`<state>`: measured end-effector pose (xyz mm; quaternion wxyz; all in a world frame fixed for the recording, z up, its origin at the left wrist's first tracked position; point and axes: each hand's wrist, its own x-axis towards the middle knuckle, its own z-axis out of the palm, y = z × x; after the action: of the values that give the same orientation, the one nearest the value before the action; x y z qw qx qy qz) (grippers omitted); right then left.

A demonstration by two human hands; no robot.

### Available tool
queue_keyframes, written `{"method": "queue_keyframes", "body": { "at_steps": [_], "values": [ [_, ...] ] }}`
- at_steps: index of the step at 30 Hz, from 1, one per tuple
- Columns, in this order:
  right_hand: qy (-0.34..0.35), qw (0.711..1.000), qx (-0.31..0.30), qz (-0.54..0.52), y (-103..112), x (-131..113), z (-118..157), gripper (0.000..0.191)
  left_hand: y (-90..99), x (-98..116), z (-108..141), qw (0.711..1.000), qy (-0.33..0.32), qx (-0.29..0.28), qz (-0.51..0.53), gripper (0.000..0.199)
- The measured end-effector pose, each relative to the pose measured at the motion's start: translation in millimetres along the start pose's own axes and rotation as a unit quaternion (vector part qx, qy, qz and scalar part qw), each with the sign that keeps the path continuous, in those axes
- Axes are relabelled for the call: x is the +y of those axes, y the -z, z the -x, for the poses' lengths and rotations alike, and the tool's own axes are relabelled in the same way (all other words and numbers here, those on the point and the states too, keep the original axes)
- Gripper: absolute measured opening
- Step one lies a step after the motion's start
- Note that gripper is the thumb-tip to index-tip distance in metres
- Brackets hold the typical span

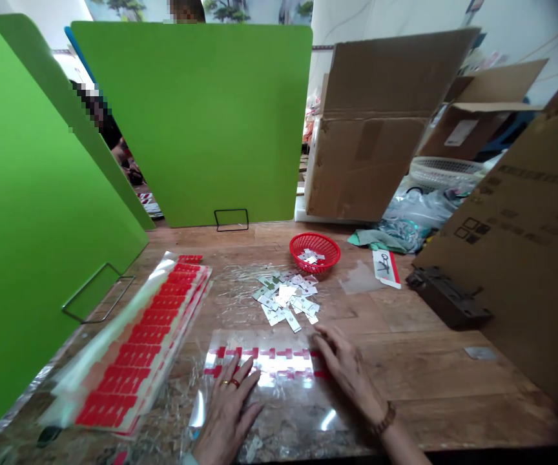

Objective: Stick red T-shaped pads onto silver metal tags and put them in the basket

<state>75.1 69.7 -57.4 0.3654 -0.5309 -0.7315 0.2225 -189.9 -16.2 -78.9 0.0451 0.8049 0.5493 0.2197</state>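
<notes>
My left hand (pixel 230 403) lies flat with fingers spread on a clear plastic sheet (pixel 279 387) printed with two rows of red shapes; it wears a ring. At the sheet's right end, my right hand (pixel 347 365) rests with fingers loosely bent and covers part of the red print. I see nothing held in it, though its fingertips are partly hidden. A bracelet (pixel 383 420) circles the right wrist. Just beyond the sheet is a loose pile of small white cards (pixel 286 297). Behind it stands a red plastic basket (pixel 314 261) with more cards inside.
A stack of red-printed sheets (pixel 138 342) lies at left. Green panels (pixel 221 123) and cardboard boxes (pixel 361 155) enclose the wooden table. At right are a dark metal block (pixel 448 300), a scissors package (pixel 386 268) and plastic bags (pixel 419 213). People are partly visible behind the panels.
</notes>
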Motion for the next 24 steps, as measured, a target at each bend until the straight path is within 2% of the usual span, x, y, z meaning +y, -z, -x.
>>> {"method": "queue_keyframes", "body": {
  "at_steps": [5, 9, 17, 21, 24],
  "values": [
    [-0.026, 0.998, 0.025, 0.052, -2.7, 16.3, -57.4, 0.015, 0.5, -2.0, -0.2, 1.000, -0.024, 0.019, 0.002, 0.040],
    [-0.043, 0.997, 0.013, 0.064, -12.3, 24.0, -82.0, 0.008, 2.5, -2.8, 0.1, 1.000, -0.022, 0.014, 0.004, 0.039],
    [-0.112, 0.993, 0.004, 0.047, -22.8, 38.0, -101.2, 0.007, 4.5, -2.3, -2.2, 1.000, -0.013, -0.001, -0.010, 0.040],
    [-0.125, 0.992, 0.009, 0.020, -13.1, 36.2, -99.2, 0.010, 6.0, -2.6, -4.1, 1.000, -0.007, -0.011, 0.000, 0.040],
    [-0.130, 0.991, 0.038, 0.007, -1.9, 32.0, -91.5, 0.008, 6.4, -4.1, -3.9, 1.000, -0.007, -0.012, 0.024, 0.040]
  ]
}}
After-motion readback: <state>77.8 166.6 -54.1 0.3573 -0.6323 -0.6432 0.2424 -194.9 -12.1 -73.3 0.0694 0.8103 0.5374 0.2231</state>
